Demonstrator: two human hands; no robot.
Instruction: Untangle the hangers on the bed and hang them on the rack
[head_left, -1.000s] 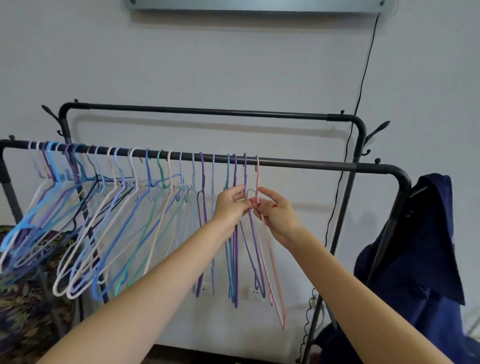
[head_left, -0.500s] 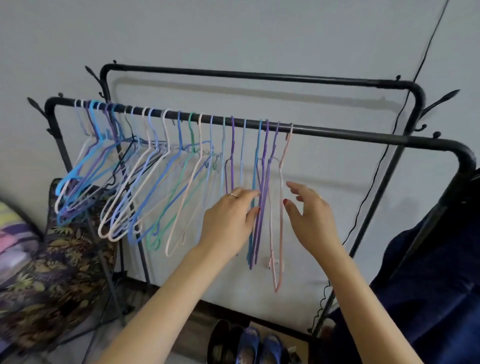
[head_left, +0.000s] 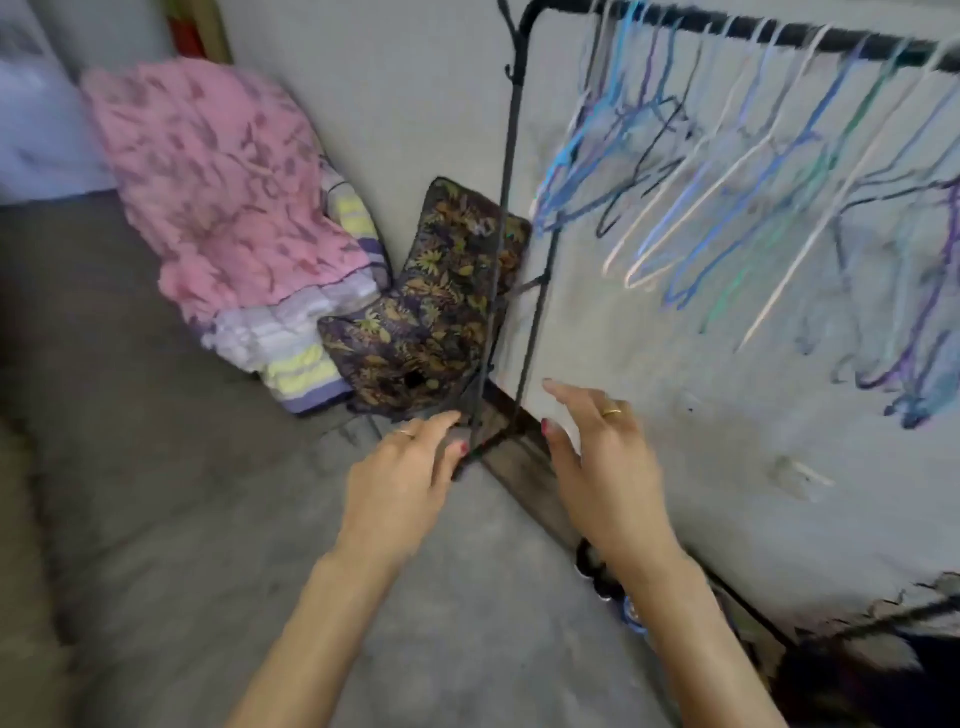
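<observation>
Pastel hangers (head_left: 727, 171) hooks-up along black rack (head_left: 524, 156), bodies slanting down-left; both grips apart, empty.

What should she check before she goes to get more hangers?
1. Left hand free: ok, fingers relaxed, nothing held.
2. Right hand free: ok, open, nothing held.
3. Hangers on the rack: ok, hooked along the top bar.
4. More hangers left on the bed: cannot tell, none shows in this blurred view.
5. Way to the bed open: ok, only the pink blanket and leafy pillow lie by the wall.
</observation>
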